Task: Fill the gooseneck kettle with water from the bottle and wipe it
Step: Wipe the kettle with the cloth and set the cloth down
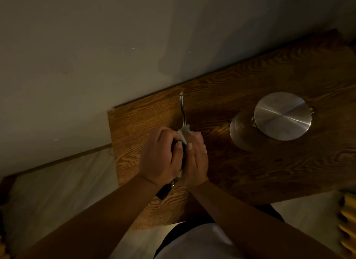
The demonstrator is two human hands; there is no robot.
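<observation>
The wiping step was in hand: both hands, left (160,158) and right (195,158), held their grip on cloth (183,132) around the kettle (182,108) on the desk (250,162), so next the spout probably needed wiping.

We see the gooseneck kettle (182,112) near the left end of the wooden table, mostly hidden under 2 hands. Its thin, shiny metal spout curves in an S away from us toward the wall, tip upright. A dark handle end pokes out below the wrists, toward us. A pale, crumpled cloth (184,132) lies pressed against the kettle's top, bunched at the spout's base. We cannot find the bottle.
</observation>
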